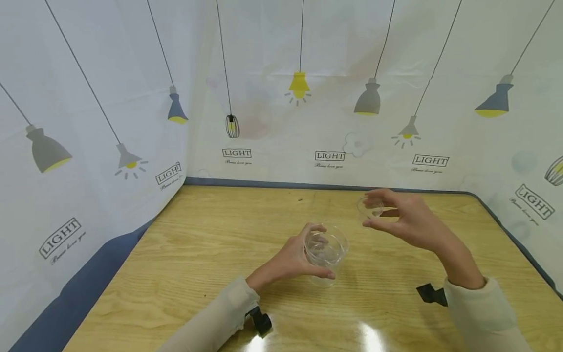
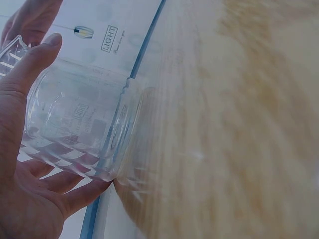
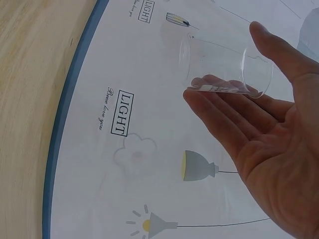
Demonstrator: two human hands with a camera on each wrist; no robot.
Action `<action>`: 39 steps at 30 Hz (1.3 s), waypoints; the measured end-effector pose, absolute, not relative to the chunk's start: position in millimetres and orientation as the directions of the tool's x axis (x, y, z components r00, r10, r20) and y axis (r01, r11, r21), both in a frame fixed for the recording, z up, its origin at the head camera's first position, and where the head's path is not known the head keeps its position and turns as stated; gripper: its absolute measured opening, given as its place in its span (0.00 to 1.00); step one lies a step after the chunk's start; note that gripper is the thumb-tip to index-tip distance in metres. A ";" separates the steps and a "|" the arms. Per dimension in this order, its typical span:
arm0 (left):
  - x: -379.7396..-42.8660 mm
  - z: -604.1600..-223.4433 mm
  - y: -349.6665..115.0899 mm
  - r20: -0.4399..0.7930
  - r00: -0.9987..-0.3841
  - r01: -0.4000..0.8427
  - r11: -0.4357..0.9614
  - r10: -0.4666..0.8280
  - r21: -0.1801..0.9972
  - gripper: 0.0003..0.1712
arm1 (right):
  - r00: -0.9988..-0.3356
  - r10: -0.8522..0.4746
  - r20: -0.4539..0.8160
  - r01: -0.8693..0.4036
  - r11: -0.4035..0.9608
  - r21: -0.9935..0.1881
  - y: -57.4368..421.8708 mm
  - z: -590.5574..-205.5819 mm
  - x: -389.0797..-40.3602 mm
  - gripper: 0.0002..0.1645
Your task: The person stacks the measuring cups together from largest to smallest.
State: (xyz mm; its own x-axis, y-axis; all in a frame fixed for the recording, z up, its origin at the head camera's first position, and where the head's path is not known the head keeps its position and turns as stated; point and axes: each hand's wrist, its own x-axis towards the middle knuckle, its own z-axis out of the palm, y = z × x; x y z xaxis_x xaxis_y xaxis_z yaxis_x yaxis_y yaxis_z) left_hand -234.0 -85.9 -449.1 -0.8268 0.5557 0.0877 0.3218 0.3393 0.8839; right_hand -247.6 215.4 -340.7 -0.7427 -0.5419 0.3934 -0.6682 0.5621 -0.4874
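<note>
My left hand (image 1: pixel 292 254) grips a clear glass cup (image 1: pixel 325 252), thumb on the near side and fingers round the far side. In the left wrist view this cup (image 2: pixel 82 119) has slanting facets on its wall, and its base appears to rest on the table. Whether it holds liquid I cannot tell. To the right and farther back, my right hand (image 1: pixel 413 220) holds a small clear glass beaker (image 1: pixel 369 209) above the table, between thumb and fingers. White print shows on the beaker's (image 3: pixel 224 69) side in the right wrist view. Its contents cannot be made out.
Both hands work over a wooden table (image 1: pixel 198 234). A white curtain (image 1: pixel 272 58) printed with lamps and LIGHT labels encloses its back and sides, with a blue band (image 1: pixel 281 184) along the table's far edge. Black straps (image 1: pixel 259 320) sit at the sleeve cuffs.
</note>
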 end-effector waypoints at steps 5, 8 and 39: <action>-234.0 -449.6 -85.8 0.087 -0.828 0.320 0.339 0.554 0.885 0.60 | -0.748 -0.540 0.385 -0.660 0.553 -0.508 211.1 -341.0 -246.7 0.31; -234.0 -449.7 -85.8 0.085 -0.829 0.315 0.336 0.553 0.888 0.60 | -0.753 -0.540 0.375 -0.653 0.550 -0.520 208.4 -341.4 -245.8 0.30; -235.2 -451.3 -86.6 0.093 -0.826 0.330 0.342 0.556 0.880 0.57 | -0.694 -0.588 0.415 -0.710 0.463 -0.531 185.4 -348.0 -240.6 0.29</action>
